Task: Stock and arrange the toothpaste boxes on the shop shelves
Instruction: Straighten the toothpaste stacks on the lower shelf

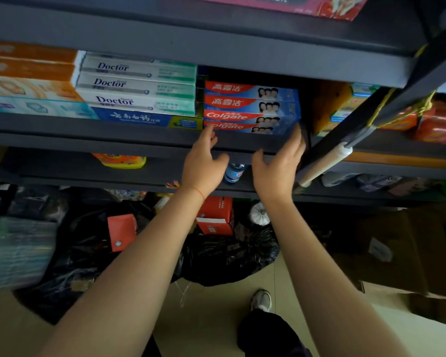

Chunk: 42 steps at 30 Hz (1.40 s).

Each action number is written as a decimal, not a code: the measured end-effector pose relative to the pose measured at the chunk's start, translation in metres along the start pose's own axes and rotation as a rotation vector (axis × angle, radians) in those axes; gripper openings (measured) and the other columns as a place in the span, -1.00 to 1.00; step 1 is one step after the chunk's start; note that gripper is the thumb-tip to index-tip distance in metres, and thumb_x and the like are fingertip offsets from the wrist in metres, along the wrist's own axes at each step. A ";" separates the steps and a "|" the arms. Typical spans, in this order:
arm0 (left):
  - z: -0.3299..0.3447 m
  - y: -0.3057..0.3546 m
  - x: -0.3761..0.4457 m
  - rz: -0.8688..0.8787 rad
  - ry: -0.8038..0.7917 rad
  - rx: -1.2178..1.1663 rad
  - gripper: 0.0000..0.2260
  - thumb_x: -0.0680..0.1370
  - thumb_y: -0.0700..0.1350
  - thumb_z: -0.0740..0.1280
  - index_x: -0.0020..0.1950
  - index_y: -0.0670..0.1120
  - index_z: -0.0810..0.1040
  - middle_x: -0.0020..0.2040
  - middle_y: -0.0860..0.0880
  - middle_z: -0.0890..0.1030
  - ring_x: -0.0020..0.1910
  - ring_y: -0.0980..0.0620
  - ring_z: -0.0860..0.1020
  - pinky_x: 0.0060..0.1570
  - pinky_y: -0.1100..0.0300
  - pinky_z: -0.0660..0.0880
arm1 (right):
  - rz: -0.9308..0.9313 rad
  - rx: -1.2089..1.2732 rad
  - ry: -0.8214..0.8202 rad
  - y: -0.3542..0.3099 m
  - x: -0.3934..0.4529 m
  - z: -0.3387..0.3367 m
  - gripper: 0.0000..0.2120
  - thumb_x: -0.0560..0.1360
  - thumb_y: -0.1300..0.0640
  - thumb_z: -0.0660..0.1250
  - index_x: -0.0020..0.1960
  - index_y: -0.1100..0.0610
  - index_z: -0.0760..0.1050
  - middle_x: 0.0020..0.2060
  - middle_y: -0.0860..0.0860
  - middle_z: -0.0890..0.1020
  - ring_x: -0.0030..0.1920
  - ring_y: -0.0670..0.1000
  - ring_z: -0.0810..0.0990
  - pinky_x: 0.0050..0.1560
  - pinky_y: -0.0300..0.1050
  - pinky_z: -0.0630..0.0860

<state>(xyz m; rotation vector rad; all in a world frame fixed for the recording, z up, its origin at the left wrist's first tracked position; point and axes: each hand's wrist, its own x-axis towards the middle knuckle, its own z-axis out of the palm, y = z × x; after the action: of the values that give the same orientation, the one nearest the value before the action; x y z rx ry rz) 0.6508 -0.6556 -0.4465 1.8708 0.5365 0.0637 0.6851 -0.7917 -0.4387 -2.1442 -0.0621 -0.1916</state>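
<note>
Red Colgate boxes [251, 109] sit stacked on the shelf [88, 124]; left hand [202, 166] and right hand [278, 166], fingers relaxed and holding nothing, flank the stack, probably squaring it.

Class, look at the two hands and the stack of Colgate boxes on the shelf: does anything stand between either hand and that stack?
Nothing visible does. The left hand reaches the left end of the Colgate stack and the right hand its right end, fingers at the bottom box. The Doctor boxes stand beside the stack, not in the way.
</note>
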 end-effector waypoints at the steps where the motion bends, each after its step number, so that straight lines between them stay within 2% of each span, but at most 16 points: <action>1: 0.000 0.000 0.000 -0.007 -0.001 0.017 -0.36 0.58 -0.19 0.29 0.60 0.07 0.13 0.50 0.06 0.37 0.45 0.15 0.35 0.16 0.32 0.36 | 0.139 0.090 -0.022 0.001 0.001 0.002 -0.24 0.52 0.27 0.33 0.58 0.25 -0.02 0.49 0.18 0.16 0.50 0.12 0.22 0.36 -0.28 0.24; 3: 0.000 0.000 0.000 -0.011 0.001 0.041 -0.34 0.57 -0.18 0.29 0.61 0.07 0.10 0.50 0.06 0.37 0.44 0.14 0.36 0.09 0.42 0.32 | 0.275 0.181 -0.039 0.006 0.012 0.005 -0.22 0.53 0.28 0.32 0.59 0.20 -0.06 0.51 0.15 0.15 0.50 0.08 0.23 0.35 -0.29 0.27; 4: 0.000 0.000 0.000 -0.009 0.003 0.045 -0.34 0.57 -0.18 0.30 0.61 0.06 0.10 0.50 0.05 0.37 0.45 0.14 0.36 0.14 0.42 0.32 | 0.288 0.196 -0.042 0.009 0.017 0.005 -0.22 0.52 0.28 0.31 0.60 0.19 -0.06 0.52 0.15 0.15 0.50 0.07 0.24 0.34 -0.30 0.27; 6: 0.000 0.002 -0.001 -0.003 0.009 0.033 -0.33 0.57 -0.20 0.30 0.61 0.05 0.09 0.51 0.04 0.36 0.46 0.14 0.35 0.34 0.24 0.35 | 0.292 0.198 -0.064 0.014 0.021 0.002 -0.22 0.52 0.28 0.31 0.61 0.13 -0.03 0.53 0.11 0.19 0.50 0.04 0.26 0.35 -0.27 0.29; 8: 0.001 0.002 -0.002 -0.001 0.010 0.020 -0.32 0.56 -0.21 0.31 0.61 0.05 0.08 0.51 0.03 0.35 0.46 0.16 0.34 0.43 0.08 0.34 | 0.287 0.176 -0.097 0.018 0.022 0.000 -0.22 0.52 0.28 0.32 0.61 0.07 -0.01 0.52 0.07 0.22 0.48 0.02 0.28 0.38 -0.19 0.32; 11: 0.001 0.002 -0.005 0.011 0.007 0.021 -0.28 0.55 -0.23 0.32 0.62 0.06 0.04 0.52 0.03 0.33 0.47 0.17 0.32 0.41 -0.01 0.37 | 0.274 0.161 -0.110 0.020 0.022 -0.001 -0.22 0.52 0.27 0.32 0.61 0.04 0.01 0.52 0.05 0.23 0.48 0.00 0.28 0.41 -0.13 0.33; 15: 0.000 0.001 -0.008 0.023 -0.006 0.022 -0.24 0.54 -0.24 0.32 0.62 0.09 0.00 0.53 0.03 0.32 0.47 0.18 0.31 0.36 -0.05 0.42 | 0.254 0.117 -0.127 0.022 0.021 0.000 -0.22 0.53 0.26 0.30 0.61 0.04 -0.03 0.55 0.03 0.18 0.51 0.01 0.23 0.42 -0.17 0.27; 19: -0.001 0.002 -0.007 0.021 -0.007 0.034 -0.24 0.54 -0.23 0.32 0.62 0.08 0.00 0.53 0.03 0.32 0.47 0.17 0.32 0.36 -0.05 0.42 | 0.233 0.078 -0.144 0.025 0.018 0.001 -0.21 0.52 0.26 0.28 0.62 0.05 -0.07 0.56 0.05 0.15 0.53 0.05 0.20 0.47 0.06 0.30; 21: -0.002 0.003 -0.007 0.016 -0.005 0.038 -0.25 0.55 -0.23 0.31 0.62 0.08 0.00 0.53 0.03 0.32 0.47 0.17 0.32 0.35 -0.05 0.43 | 0.225 0.066 -0.142 0.025 0.018 0.001 -0.21 0.52 0.26 0.28 0.62 0.06 -0.07 0.56 0.06 0.15 0.53 0.06 0.20 0.46 0.09 0.30; 29: -0.003 0.004 -0.007 0.013 -0.004 0.050 -0.26 0.55 -0.22 0.31 0.62 0.07 0.00 0.52 0.03 0.33 0.46 0.17 0.33 0.33 -0.06 0.44 | 0.230 0.080 -0.131 0.024 0.016 0.004 -0.21 0.53 0.28 0.27 0.62 0.07 -0.09 0.57 0.07 0.12 0.55 0.05 0.16 0.50 0.00 0.24; 34: -0.002 0.002 -0.006 0.028 -0.001 0.068 -0.25 0.55 -0.21 0.31 0.62 0.07 -0.01 0.52 0.04 0.33 0.46 0.17 0.33 0.33 -0.05 0.44 | 0.220 0.079 -0.140 0.026 0.016 0.003 -0.20 0.54 0.29 0.27 0.62 0.08 -0.10 0.57 0.07 0.10 0.55 0.04 0.15 0.47 -0.15 0.21; 39: -0.001 0.001 -0.005 0.027 -0.002 0.063 -0.25 0.55 -0.20 0.31 0.62 0.07 -0.02 0.53 0.03 0.32 0.47 0.17 0.33 0.35 -0.05 0.43 | 0.227 0.077 -0.148 0.026 0.017 0.003 -0.20 0.54 0.29 0.27 0.62 0.08 -0.11 0.57 0.07 0.10 0.54 0.04 0.17 0.46 -0.13 0.23; 42: -0.001 0.002 -0.005 0.022 -0.028 0.050 -0.25 0.55 -0.20 0.32 0.62 0.08 -0.01 0.54 0.03 0.30 0.49 0.15 0.30 0.38 0.01 0.40 | 0.236 0.058 -0.151 0.022 0.015 0.000 -0.20 0.54 0.29 0.27 0.62 0.09 -0.12 0.57 0.07 0.09 0.54 0.03 0.16 0.36 -0.31 0.19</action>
<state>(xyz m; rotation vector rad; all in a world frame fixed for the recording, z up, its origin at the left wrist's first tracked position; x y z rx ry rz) 0.6466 -0.6576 -0.4434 1.9237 0.5029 0.0389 0.7026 -0.8044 -0.4542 -2.0846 0.0968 0.1086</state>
